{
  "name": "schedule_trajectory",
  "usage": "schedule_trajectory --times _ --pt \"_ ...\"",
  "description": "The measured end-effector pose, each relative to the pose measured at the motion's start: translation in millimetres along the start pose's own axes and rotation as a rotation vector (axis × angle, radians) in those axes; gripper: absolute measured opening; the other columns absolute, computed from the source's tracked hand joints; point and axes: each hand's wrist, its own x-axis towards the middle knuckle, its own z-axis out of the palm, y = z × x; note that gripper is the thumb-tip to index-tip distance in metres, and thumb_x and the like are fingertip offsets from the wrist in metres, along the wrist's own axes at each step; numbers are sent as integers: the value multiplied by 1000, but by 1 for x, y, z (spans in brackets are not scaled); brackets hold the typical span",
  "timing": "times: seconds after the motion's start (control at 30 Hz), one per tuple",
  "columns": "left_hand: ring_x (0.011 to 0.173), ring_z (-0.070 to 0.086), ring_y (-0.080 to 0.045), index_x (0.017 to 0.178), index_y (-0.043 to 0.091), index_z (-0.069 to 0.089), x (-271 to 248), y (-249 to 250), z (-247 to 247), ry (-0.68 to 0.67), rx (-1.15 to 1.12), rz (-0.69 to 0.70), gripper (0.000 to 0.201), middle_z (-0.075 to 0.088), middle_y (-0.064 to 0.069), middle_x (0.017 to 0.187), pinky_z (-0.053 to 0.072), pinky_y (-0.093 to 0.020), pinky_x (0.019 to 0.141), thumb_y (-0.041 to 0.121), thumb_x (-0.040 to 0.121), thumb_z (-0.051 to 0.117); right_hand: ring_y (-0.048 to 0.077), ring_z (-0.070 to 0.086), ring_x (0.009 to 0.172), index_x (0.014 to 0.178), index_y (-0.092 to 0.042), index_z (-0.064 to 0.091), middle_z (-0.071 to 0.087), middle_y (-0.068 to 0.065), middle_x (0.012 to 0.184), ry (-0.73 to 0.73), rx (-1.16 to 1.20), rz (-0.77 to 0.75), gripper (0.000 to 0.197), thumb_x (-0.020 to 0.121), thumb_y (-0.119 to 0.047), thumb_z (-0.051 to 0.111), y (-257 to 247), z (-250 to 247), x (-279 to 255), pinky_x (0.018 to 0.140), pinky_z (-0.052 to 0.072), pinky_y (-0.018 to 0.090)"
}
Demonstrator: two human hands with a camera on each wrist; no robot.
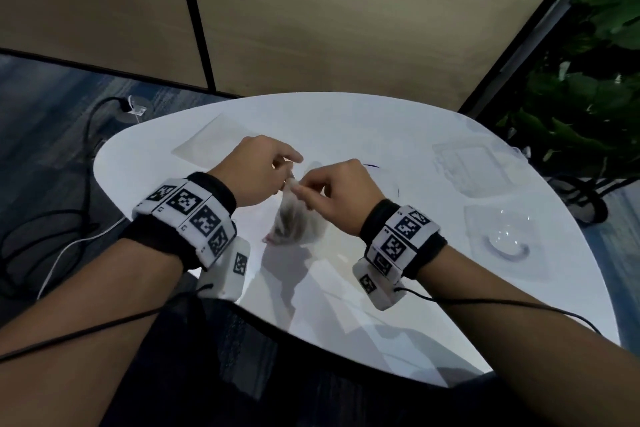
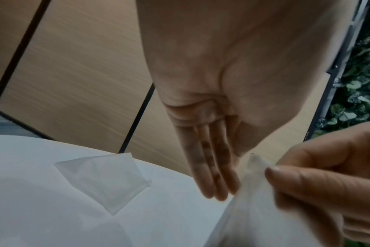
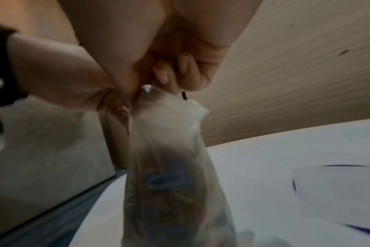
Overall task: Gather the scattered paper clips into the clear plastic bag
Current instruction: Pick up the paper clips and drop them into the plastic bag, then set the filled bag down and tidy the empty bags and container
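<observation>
The clear plastic bag [image 1: 294,222] hangs above the white table [image 1: 346,288], its lower part filled with a dark, mixed-colour heap of paper clips [image 1: 287,230]. Both hands hold its bunched top. My left hand [image 1: 289,177] pinches it from the left, and my right hand [image 1: 302,189] pinches it from the right. In the left wrist view the left hand's other fingers [image 2: 213,175] point straight down beside the bag [image 2: 256,183]. In the right wrist view the bag [image 3: 165,158] dangles below the curled fingers [image 3: 180,70], with the clips [image 3: 165,192] blurred inside.
A second flat clear bag [image 1: 211,142] lies on the table's far left. Clear plastic trays [image 1: 474,166] [image 1: 505,239] sit on the right side, and a thin blue-edged clear piece [image 3: 327,192] lies beside the bag. A plant [image 1: 588,80] stands to the right; cables [image 1: 69,218] run over the floor at left.
</observation>
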Motion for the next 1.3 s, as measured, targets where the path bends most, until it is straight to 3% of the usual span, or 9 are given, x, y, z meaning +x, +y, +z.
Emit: schedule_trajectory --times 0.1,0.2,0.33,0.47,0.6,0.73,0.9,1.2,1.3 --pt "75 68 -13 82 23 73 -3 -1 -1 -130 106 13 25 72 5 76 51 -20 67 8 90 55 7 61 59 69 -23 70 67 -11 57 87 101 68 35 91 -47 58 0 -8 5 69 52 28" --pt "81 66 -13 89 18 77 -7 -3 6 -185 199 36 12 72 6 80 48 -23 71 19 88 64 5 61 56 71 -25 71 67 -11 55 56 114 101 30 90 -46 60 4 -6 3 68 52 24" --pt "76 71 -8 90 21 77 -6 -4 4 -85 70 55 9 75 6 76 53 -21 74 24 91 69 4 63 52 79 -27 71 69 -9 58 -2 139 133 23 87 -46 64 12 3 -2 61 49 19" --pt "71 72 -8 85 19 79 -2 -6 4 -82 116 31 12 76 3 73 54 -19 68 11 87 70 4 63 54 90 -28 61 70 -8 59 16 195 136 17 87 -44 65 15 12 -3 65 52 21" --pt "69 72 -7 83 17 78 -3 -10 6 -62 128 15 11 76 2 73 54 -20 67 18 90 70 4 61 53 93 -29 64 68 -8 57 32 157 108 18 89 -46 62 12 15 -1 68 54 27" --pt "65 71 -3 79 18 79 -4 -8 6 -52 131 27 13 76 5 70 58 -21 69 18 89 71 10 56 65 100 -29 59 66 -11 75 3 -61 33 21 95 -48 50 10 11 2 67 49 31" --pt "67 72 -9 81 14 81 3 -16 4 23 92 -56 9 76 3 67 61 -32 79 16 86 73 23 57 78 107 -31 51 45 -10 90 -77 -243 26 17 98 -42 41 29 7 0 68 40 32" --pt "72 73 -24 72 14 77 34 -27 15 157 41 -160 16 75 -3 69 62 -38 80 16 87 71 21 57 87 105 -34 51 49 -10 86 -146 -302 225 15 97 -42 41 82 -8 -6 77 48 36" --pt "86 71 -29 77 23 72 57 -30 30 200 78 -181 13 75 -8 85 58 -34 85 20 89 68 21 58 90 114 -32 54 56 -3 97 -116 -267 319 22 96 -42 46 98 -12 -4 83 49 38"
